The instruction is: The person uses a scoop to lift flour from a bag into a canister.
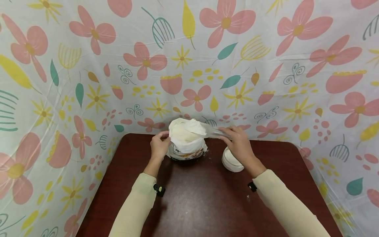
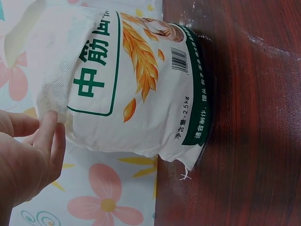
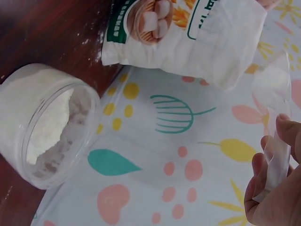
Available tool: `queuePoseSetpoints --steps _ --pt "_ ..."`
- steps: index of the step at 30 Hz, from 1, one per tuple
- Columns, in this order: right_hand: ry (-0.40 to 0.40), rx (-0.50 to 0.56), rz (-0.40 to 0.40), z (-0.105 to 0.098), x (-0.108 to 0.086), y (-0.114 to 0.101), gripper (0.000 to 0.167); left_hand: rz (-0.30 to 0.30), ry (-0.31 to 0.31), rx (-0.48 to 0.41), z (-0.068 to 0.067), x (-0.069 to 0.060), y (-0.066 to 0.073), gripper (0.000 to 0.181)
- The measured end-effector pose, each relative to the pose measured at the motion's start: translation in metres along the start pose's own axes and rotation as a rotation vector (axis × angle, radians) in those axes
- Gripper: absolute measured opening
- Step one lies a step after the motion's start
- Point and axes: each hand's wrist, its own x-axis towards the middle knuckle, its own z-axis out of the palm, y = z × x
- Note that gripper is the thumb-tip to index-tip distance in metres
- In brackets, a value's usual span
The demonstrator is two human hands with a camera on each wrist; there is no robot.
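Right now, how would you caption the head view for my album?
Left hand holding an open bag, right hand a clear scoop heaped with white powder, a jar standing nearby.

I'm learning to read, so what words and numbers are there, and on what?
"中筋", big on the white bag; next probably "面", partly hidden, then cut off.
"净含量: 2.5kg", also on the bag.
"适合制作: 馒头 包子", on its green band; the rest is too small.
Digits by the barcode: too small.
Jar: no writing visible.
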Motion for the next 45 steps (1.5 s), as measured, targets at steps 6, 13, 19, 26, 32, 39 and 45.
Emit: queuePoseSetpoints --steps 6,13,19,26,32,39,45 --pt "0.039 -0.003 -0.018 -0.009 -0.012 0.005 0.038 0.004 0.001 0.002 0.001 0.0 0.0 0.028" --pt "0.064 -0.007 0.032 -0.024 -0.032 0.014 0.037 0.007 0.001 0.008 0.003 -0.001 -0.001 0.027" --pt "0.082 -0.024 0.094 -0.038 -0.05 0.024 0.039 0.006 0.019 0.024 0.003 -0.002 0.0 0.027" --pt "0.132 -0.057 0.115 -0.056 -0.071 0.038 0.039 -0.005 0.009 0.037 0.002 -0.002 0.0 0.026" --pt "0.149 -0.086 0.122 -0.071 -0.085 0.049 0.039 0.002 0.018 0.029 0.001 -0.002 0.003 0.027" --pt "0.145 -0.137 0.143 -0.084 -0.106 0.062 0.039 0.0 0.017 0.04 0.002 -0.002 0.003 0.025" --pt "0.131 -0.182 0.129 -0.089 -0.123 0.074 0.042 0.006 0.019 0.039 0.001 -0.002 0.003 0.027"
